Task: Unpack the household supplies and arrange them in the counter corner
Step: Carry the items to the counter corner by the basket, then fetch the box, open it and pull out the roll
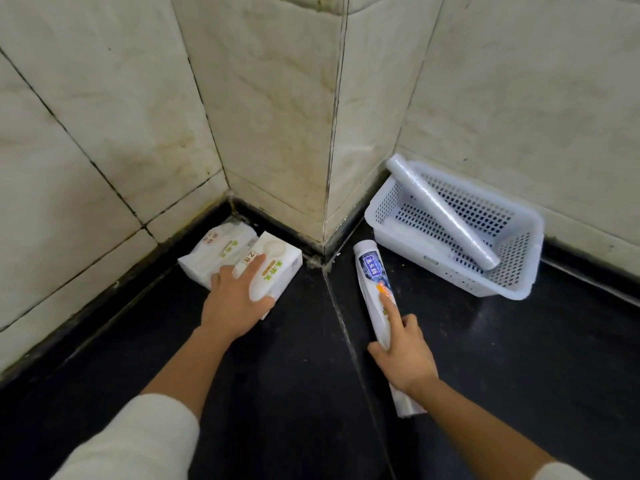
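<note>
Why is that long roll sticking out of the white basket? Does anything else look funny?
The clear roll lies slanted in the white basket, one end poking over the rim by the wall, as if too long to lie flat. The basket sits crooked to the wall. The wall tiles near the corner look stained. Nothing looks spilled or broken.

Two bare forearms in pushed-up white sleeves (138,434) reach forward from the bottom edge. The left hand (235,299) lies palm down, fingers (254,266) spread and extended forward, the thumb splayed to the right. The right hand (405,358) is curled in a grip, its index finger (388,303) stretched straight ahead, the thumb wrapped round on the left.
</note>
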Tool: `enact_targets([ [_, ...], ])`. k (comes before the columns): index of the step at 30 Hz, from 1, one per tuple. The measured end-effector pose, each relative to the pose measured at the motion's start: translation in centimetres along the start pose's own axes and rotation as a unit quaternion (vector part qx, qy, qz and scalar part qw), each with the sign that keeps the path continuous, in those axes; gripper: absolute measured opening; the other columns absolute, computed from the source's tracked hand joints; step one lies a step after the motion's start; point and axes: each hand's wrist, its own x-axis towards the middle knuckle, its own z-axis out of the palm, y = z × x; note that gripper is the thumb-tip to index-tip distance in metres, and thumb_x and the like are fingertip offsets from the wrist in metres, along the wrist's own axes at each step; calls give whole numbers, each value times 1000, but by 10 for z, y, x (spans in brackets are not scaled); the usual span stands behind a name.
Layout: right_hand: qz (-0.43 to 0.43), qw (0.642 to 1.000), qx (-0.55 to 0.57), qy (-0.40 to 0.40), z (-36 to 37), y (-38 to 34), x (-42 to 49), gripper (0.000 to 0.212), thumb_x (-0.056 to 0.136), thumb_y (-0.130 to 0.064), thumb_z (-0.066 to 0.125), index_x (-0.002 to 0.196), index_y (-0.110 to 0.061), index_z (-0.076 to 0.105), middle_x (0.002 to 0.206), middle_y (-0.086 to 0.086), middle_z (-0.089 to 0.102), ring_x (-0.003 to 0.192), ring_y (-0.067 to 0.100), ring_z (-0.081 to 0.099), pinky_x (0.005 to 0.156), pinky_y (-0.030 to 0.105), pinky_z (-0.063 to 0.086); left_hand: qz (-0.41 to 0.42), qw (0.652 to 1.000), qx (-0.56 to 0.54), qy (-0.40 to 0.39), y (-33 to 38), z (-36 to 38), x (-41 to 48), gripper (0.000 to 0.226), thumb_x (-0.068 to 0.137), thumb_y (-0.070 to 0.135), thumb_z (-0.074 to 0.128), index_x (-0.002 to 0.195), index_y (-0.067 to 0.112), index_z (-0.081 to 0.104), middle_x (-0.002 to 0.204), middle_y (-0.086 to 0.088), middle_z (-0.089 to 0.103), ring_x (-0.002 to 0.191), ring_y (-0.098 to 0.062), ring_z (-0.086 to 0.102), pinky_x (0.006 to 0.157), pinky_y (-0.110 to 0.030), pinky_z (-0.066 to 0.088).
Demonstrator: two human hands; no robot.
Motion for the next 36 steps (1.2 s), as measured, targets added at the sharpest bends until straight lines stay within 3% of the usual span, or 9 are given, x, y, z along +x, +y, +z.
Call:
enact_targets([
  [4,3,1000,-26,-14,-5,-5,-2,89,84,-41,58,147,-49,-5,119,2,34,108,25,48,86,44,53,3,998,50,27,7,3,-10,83,80,54,57,148,42,11,145,-17,23,129,-36,23,100,-53,36],
  [8,-5,999,-39,-5,-20,-4,-13,90,84,-52,56,145,-55,-10,125,4,36,112,30,49,97,47,45,8,995,53,84,47,7,-36,74,82,48,59,145,31,25,151,-19,16,135,-39,17,107,-55,26],
  [13,5,999,1,53,-45,32,-56,85,86,-49,54,149,-46,-3,129,3,39,117,28,49,97,47,44,86,995,-5,41,142,54,-99,62,83,40,58,140,26,38,151,-15,23,137,-33,18,108,-47,29],
  [20,126,986,6,107,-114,156,-159,81,90,-43,54,153,-30,4,147,9,31,132,29,37,103,45,42,235,970,14,-56,278,128,-204,56,88,38,54,139,22,38,150,-11,26,139,-27,19,110,-41,29],
  [24,189,971,-10,148,-153,244,-234,76,91,-43,52,152,-24,11,147,8,32,130,29,37,104,43,40,312,945,14,-99,360,165,-271,57,91,37,51,142,19,35,149,-11,29,138,-26,22,108,-41,34],
  [36,339,926,-8,165,-235,513,-469,74,90,-45,52,150,-20,18,147,9,31,132,32,32,106,46,34,395,890,48,-224,565,308,-519,54,92,36,46,142,19,34,148,-10,30,136,-28,25,106,-44,35],
])
